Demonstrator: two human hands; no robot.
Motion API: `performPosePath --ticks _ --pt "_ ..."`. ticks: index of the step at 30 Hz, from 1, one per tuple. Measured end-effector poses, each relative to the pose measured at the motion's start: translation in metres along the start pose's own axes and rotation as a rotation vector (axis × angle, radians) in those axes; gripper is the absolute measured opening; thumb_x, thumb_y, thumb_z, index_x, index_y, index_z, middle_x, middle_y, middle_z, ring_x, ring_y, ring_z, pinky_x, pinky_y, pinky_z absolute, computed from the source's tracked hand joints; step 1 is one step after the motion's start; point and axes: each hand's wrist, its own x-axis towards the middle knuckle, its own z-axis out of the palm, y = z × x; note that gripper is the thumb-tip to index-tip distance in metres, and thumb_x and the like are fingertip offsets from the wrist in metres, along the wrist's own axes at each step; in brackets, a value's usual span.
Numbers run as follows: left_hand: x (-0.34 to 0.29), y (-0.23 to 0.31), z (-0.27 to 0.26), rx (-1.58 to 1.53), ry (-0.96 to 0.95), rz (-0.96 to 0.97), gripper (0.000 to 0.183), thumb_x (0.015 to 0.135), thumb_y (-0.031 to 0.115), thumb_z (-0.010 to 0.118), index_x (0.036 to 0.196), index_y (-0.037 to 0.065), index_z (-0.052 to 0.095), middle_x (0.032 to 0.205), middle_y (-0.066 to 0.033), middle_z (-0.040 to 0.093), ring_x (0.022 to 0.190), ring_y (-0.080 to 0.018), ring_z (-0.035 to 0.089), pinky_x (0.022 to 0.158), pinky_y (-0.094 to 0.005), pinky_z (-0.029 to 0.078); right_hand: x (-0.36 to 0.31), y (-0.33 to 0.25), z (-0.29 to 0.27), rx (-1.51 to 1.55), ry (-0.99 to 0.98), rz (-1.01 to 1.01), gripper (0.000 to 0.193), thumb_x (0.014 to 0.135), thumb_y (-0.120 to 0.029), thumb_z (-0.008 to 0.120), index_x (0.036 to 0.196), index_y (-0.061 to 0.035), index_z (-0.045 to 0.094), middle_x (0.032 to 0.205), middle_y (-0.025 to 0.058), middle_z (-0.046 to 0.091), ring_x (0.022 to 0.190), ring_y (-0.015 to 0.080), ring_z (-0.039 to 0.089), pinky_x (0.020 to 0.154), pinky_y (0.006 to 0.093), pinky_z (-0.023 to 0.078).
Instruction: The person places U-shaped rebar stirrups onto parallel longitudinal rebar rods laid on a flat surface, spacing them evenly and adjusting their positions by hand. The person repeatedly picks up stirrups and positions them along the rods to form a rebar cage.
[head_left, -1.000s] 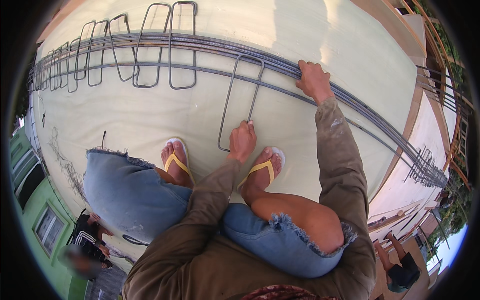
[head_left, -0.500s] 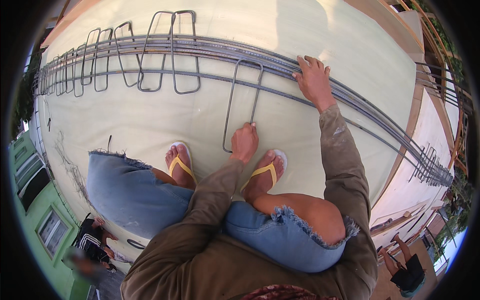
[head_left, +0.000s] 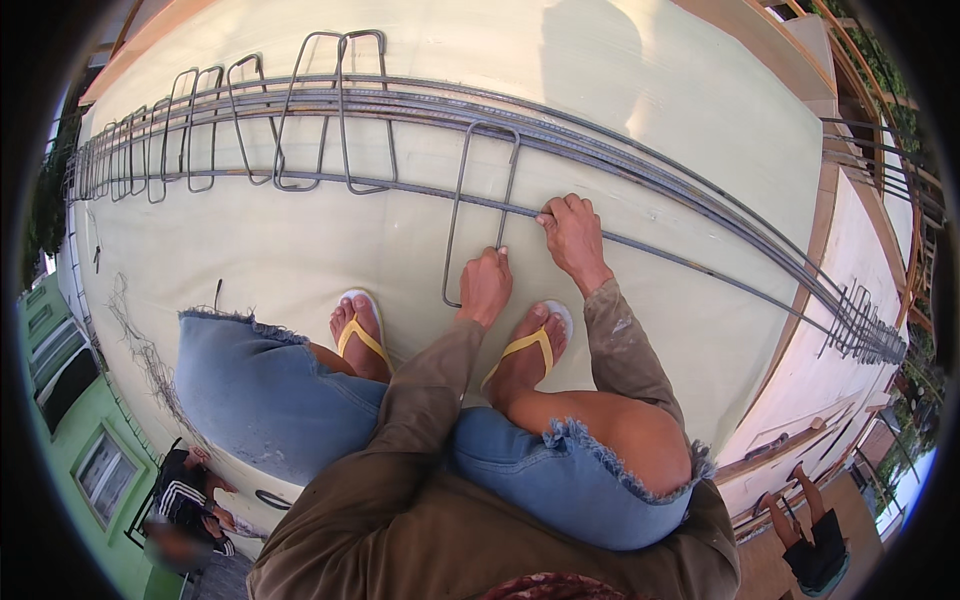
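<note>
Since the earlier frames our right hand (head_left: 573, 238) has come back from the far bundle of long bars to the single bar (head_left: 700, 262) that runs nearer our feet, and it now sits close beside our left hand (head_left: 486, 285). We curl the right fingers (head_left: 556, 212) together over that bar, right where the open rectangular stirrup (head_left: 455, 215) crosses it. Our left hand is closed in a fist with its fingers pressed together around the near right leg of the same stirrup, just above the bent bottom corner.

The stirrup lies flat on the pale concrete slab (head_left: 300, 250), its top hooked over the bundle of rebar (head_left: 420, 105) that sweeps along the slab's far edge, its lower end reaching toward our toes. Our feet in yellow sandals (head_left: 525, 345) stand just below it, well in from the slab's near edge. Further stirrups (head_left: 340, 110) stand threaded on the bundle toward the far left corner, and a tight cluster (head_left: 860, 325) sits at the right end. Down past the slab's near edge, a person (head_left: 190, 500) in dark clothes is at the lower left.
</note>
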Motion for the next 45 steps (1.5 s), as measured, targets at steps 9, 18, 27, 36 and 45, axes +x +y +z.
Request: performPosePath --ticks 9,18,27,36,45 --pt "0.002 0.000 0.002 0.083 -0.031 -0.049 0.040 0.106 0.030 0.047 0.088 -0.003 0.062 0.078 -0.0315 0.066 0.078 -0.0537 0.065 0.071 -0.0595 0.050 0.064 0.028 -0.021 -0.292 0.442 -0.366 0.016 0.085 -0.016 0.069 0.099 -0.0083 0.068 0.095 0.0064 0.061 0.095 0.0270 0.057 0.085 0.0421 0.045" --pt "0.000 -0.005 0.005 0.043 -0.030 -0.032 0.041 0.106 0.031 0.047 0.088 -0.003 0.062 0.080 -0.0310 0.067 0.080 -0.0539 0.065 0.072 -0.0604 0.051 0.078 0.044 -0.029 -0.676 0.368 -0.684 0.006 0.079 -0.010 0.060 0.083 -0.0069 0.062 0.085 0.0070 0.057 0.083 0.0248 0.058 0.073 0.0376 0.050" --pt "0.000 -0.001 -0.004 -0.017 -0.033 -0.027 0.042 0.105 0.031 0.048 0.086 -0.004 0.062 0.080 -0.0341 0.065 0.082 -0.0557 0.062 0.075 -0.0615 0.048 0.056 0.031 -0.026 -0.605 0.230 -0.654 0.005 0.077 -0.009 0.060 0.081 -0.0075 0.057 0.084 0.0073 0.055 0.082 0.0241 0.059 0.068 0.0364 0.051" --pt "0.001 -0.002 -0.002 0.020 -0.070 -0.028 0.040 0.105 0.031 0.048 0.090 -0.003 0.063 0.080 -0.0308 0.067 0.079 -0.0530 0.065 0.073 -0.0600 0.051 0.068 0.009 -0.028 -0.221 0.401 -0.381 0.035 0.090 -0.027 0.070 0.116 -0.0026 0.065 0.106 0.0120 0.062 0.102 0.0316 0.056 0.087 0.0446 0.044" --pt "0.004 -0.001 -0.005 -0.006 -0.096 -0.059 0.041 0.105 0.030 0.048 0.087 -0.004 0.062 0.079 -0.0320 0.066 0.077 -0.0536 0.064 0.071 -0.0593 0.050 0.076 0.004 -0.022 -0.260 0.308 -0.201 0.032 0.089 -0.030 0.072 0.107 -0.0048 0.065 0.105 0.0119 0.060 0.100 0.0324 0.054 0.085 0.0465 0.041"
